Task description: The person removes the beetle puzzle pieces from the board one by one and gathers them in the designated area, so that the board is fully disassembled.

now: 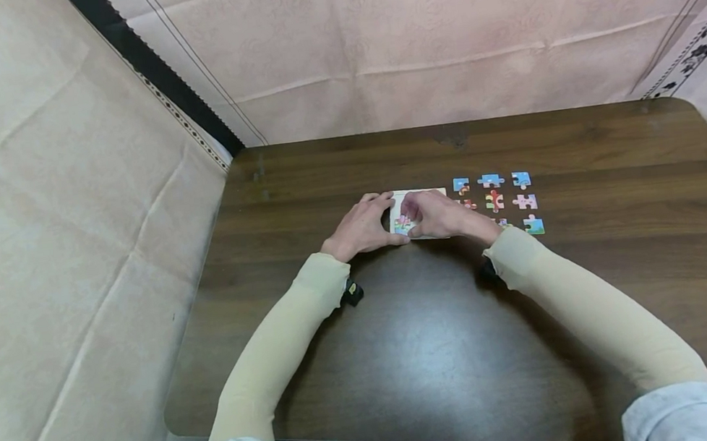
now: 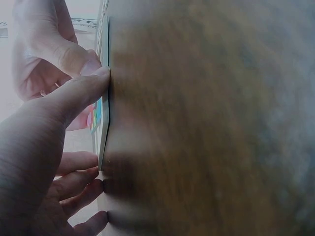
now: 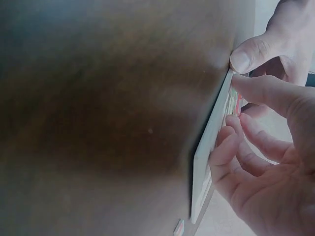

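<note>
A white puzzle board [image 1: 418,190] with a raised rim lies on the table, coloured pieces showing at its near left. My left hand [image 1: 364,226] holds the board at its left side, thumb on the near edge and fingers spread toward the far corner. Over the board, my right hand [image 1: 434,214] has its fingers curled down, and its thumb meets the near-left edge beside the left thumb. A colourful jigsaw piece [image 2: 94,118] shows by the right fingertips, which appear to pinch it against the board. The right hand covers much of the board's inside.
Loose jigsaw pieces [image 1: 494,200] lie in rows right of the board, some partly behind the right hand. The brown wooden table [image 1: 315,341] has its far edge against a pale cloth curtain [image 1: 437,36]. Another cloth [image 1: 68,246] hangs at the left.
</note>
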Demonstrator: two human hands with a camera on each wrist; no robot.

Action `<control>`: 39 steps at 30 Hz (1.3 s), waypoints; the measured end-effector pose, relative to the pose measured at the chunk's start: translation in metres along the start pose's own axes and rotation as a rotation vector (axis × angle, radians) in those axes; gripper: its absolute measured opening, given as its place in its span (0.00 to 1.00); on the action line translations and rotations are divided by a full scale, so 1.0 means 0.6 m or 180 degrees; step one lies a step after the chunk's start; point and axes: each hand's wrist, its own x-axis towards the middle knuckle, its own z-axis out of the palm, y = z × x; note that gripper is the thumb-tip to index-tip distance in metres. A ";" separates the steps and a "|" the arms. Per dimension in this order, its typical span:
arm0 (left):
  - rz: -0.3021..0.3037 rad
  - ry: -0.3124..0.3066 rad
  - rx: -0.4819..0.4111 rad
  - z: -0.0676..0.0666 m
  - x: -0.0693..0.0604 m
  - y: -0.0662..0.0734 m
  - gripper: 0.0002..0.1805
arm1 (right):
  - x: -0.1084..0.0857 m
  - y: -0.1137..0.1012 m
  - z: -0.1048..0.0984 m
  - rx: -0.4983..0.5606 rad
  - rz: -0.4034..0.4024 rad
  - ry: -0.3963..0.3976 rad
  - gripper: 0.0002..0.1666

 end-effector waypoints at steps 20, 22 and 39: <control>-0.0069 -0.0052 0.0014 0.000 -0.001 0.000 0.49 | -0.012 -0.002 0.003 -0.0083 0.0055 0.0222 0.23; -0.0071 -0.0063 0.0030 -0.001 -0.001 0.000 0.49 | -0.016 0.001 0.002 -0.0069 0.0060 0.0270 0.22; -0.0145 -0.0113 0.0047 -0.004 -0.002 0.002 0.51 | -0.073 0.033 -0.021 -0.0080 0.0177 0.0506 0.18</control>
